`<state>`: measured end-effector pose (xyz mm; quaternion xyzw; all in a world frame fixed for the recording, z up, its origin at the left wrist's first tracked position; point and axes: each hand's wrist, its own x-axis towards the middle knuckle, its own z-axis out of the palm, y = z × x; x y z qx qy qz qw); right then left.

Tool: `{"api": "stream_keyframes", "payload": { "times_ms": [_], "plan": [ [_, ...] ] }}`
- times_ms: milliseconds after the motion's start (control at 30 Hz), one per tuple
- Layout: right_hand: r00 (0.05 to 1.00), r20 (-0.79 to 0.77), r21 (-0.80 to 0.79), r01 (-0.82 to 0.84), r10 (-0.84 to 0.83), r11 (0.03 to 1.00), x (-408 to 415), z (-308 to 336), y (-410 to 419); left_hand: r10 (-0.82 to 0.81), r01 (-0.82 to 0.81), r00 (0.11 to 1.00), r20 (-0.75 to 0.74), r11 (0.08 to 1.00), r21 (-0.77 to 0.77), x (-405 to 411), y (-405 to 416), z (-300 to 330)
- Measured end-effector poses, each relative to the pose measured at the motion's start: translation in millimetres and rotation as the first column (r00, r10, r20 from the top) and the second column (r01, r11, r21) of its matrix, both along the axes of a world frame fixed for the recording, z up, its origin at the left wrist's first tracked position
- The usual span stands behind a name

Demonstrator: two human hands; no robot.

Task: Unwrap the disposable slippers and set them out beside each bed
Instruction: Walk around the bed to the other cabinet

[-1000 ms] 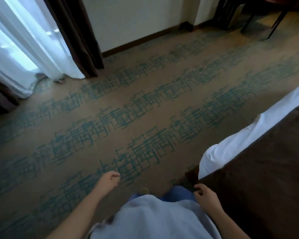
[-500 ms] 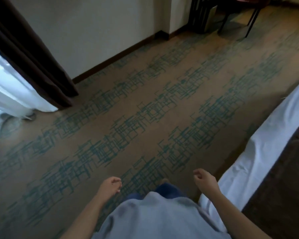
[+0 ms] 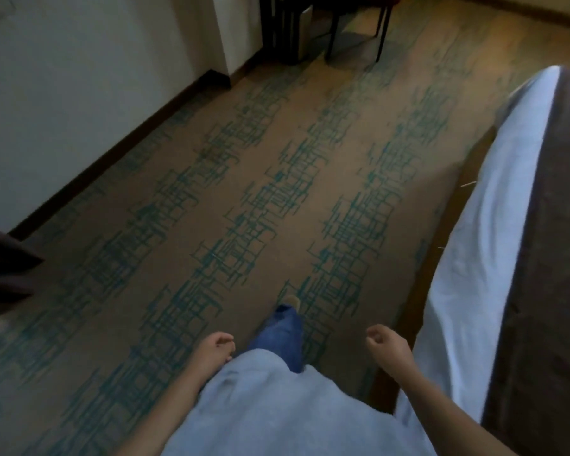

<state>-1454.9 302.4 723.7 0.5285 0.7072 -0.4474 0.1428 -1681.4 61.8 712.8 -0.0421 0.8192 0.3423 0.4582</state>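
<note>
No slippers or wrapping show in the head view. A bed (image 3: 484, 258) with a white sheet and a dark brown cover runs along the right side. My left hand (image 3: 216, 348) hangs low at the bottom centre, fingers curled with nothing in them. My right hand (image 3: 385, 345) hangs near the bed's edge, also loosely curled and holding nothing. Between the hands, a leg in blue jeans (image 3: 282, 334) steps forward over the patterned carpet (image 3: 244, 209).
A white wall with a dark skirting board (image 3: 112, 153) runs along the left. Dark chair legs (image 3: 352, 31) and a dark piece of furniture stand at the top. A brown curtain edge (image 3: 4, 264) shows at the left. Carpet stretches ahead between wall and bed.
The view has swung right: the window and curtains have slid out on the left, and the chair and bed side have come in. Both hands stay empty, swinging while walking.
</note>
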Motion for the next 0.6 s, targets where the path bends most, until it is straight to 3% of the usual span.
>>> {"api": "stream_keyframes", "payload": {
  "times_ms": [167, 300, 467, 600],
  "plan": [
    [0.987, 0.133, -0.039, 0.097, -0.091, 0.995, -22.9, 6.7, 65.2, -0.191, 0.191, 0.981, -0.030, 0.982, -0.006, -91.3, 124.1, 14.1],
    [0.964, 0.126, 0.016, 0.235, -0.235, 0.972, -43.7, 9.5, 127.6, -0.332, 0.339, 0.936, -0.116, 0.939, 0.051, -158.1, 242.7, 32.2],
    [0.914, 0.090, -0.024, 0.398, -0.395, 0.917, -71.1, 0.7, 193.5, -0.451, 0.467, 0.878, -0.160, 0.881, 0.076, -192.3, 366.7, 40.0],
    [0.904, 0.080, -0.043, 0.424, -0.420, 0.905, -89.3, -11.0, 271.4, -0.529, 0.538, 0.837, -0.139, 0.842, 0.031, -194.0, 454.6, 25.2]
  ]
}}
